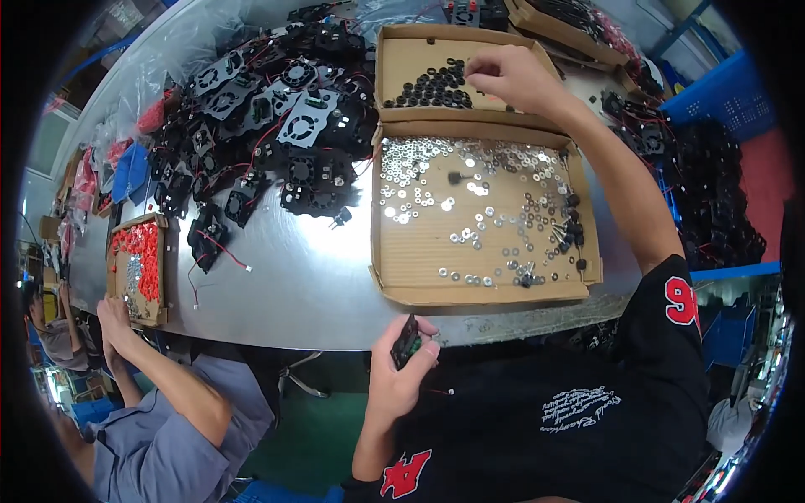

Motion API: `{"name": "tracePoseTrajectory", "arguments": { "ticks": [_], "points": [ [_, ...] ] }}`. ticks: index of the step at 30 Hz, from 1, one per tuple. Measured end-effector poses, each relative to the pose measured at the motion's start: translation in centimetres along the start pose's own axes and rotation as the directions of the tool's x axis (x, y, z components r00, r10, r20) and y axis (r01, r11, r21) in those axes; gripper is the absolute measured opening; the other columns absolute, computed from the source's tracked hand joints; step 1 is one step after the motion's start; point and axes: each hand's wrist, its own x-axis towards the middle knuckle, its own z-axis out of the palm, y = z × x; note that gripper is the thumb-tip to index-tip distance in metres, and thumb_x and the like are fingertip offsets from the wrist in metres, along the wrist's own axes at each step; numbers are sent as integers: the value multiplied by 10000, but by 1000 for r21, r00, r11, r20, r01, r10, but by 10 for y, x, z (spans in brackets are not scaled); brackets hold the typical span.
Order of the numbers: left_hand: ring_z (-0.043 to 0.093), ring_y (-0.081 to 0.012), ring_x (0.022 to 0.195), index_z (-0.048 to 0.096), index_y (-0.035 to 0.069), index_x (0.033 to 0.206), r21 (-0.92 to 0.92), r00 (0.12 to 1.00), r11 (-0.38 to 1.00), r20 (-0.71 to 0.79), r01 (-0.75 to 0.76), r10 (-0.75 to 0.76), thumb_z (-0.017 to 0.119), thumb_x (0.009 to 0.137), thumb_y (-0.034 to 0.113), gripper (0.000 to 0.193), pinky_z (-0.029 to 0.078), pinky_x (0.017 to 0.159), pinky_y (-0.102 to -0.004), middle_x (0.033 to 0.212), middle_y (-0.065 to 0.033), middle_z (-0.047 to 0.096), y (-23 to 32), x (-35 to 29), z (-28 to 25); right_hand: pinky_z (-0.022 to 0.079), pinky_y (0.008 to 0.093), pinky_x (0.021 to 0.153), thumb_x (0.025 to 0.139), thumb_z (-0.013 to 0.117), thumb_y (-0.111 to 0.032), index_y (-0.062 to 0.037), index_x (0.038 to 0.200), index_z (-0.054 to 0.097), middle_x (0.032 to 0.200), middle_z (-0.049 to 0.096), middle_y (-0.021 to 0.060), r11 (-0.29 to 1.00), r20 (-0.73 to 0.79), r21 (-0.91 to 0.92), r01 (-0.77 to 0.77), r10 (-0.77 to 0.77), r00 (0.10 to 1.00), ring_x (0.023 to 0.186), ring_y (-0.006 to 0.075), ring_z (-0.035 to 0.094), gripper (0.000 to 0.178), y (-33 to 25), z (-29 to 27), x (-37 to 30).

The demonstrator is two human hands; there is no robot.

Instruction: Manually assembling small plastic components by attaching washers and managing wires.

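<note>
Left hand [393,381] clamped on black part [406,340], long axis running toward counter [306,293]. Right hand [513,78] well apart, nearer black rings [440,89] just leftward; pinched, hold unclear.

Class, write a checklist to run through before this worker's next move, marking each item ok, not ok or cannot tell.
1. Small dark part gripped by the left hand: ok.
2. Right hand at the upper tray, near the black rings: ok.
3. Right fingertips holding a ring: cannot tell; too small to make out.
4. Washers kept apart from other pieces: not ok; dark pieces share the lower tray.
5. Co-worker's hands clear of both trays: ok.
</note>
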Motion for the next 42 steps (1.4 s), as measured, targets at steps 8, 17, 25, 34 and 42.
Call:
{"name": "tracePoseTrajectory", "arguments": {
  "ticks": [8, 17, 25, 34, 42],
  "points": [
    [594, -144, 698, 580, -46, 1044, -135, 995, 988, 79, 69, -59, 616, 874, 114, 236, 520, 693, -312, 785, -53, 559, 2, 8, -6, 526, 351, 665, 801, 714, -160, -20, 946, 715, 800, 711, 121, 970, 470, -240, 38, 82, 879, 716, 237, 669, 202, 3, 17, 37],
    [588, -112, 723, 583, -34, 1058, -123, 992, 991, 118, 50, -35, 606, 913, 124, 216, 472, 708, -263, 780, -34, 592, -4, 4, -11, 551, 261, 675, 957, 592, -198, 1, 1019, 710, 846, 710, 42, 989, 198, 53, -136, 123, 972, 735, 108, 671, 240, 27, 1, 29],
    [589, -124, 717, 590, -23, 1053, -138, 995, 989, 87, 50, -38, 608, 908, 132, 212, 476, 710, -273, 774, -47, 603, -4, 6, -10, 545, 352, 753, 899, 688, -279, -25, 1040, 736, 926, 739, 112, 996, 123, -86, 34, -24, 992, 798, 221, 687, 295, 52, 6, 8],
    [591, -129, 714, 590, -20, 1041, -138, 996, 988, 70, 69, -60, 610, 907, 130, 203, 479, 709, -278, 769, -53, 606, -4, 4, -9, 527, 361, 722, 854, 706, -248, 2, 1013, 726, 870, 722, 142, 981, 224, -181, 65, -23, 974, 776, 247, 669, 297, 34, 26, 29],
    [585, -114, 715, 590, -25, 1064, -102, 997, 994, 78, 29, -21, 617, 904, 114, 213, 473, 698, -265, 780, -29, 595, -4, 1, -5, 520, 403, 636, 782, 705, -263, 11, 894, 690, 722, 677, 158, 950, 52, -280, 139, -129, 990, 640, 285, 648, 296, 19, 13, 23]
  ]
}}
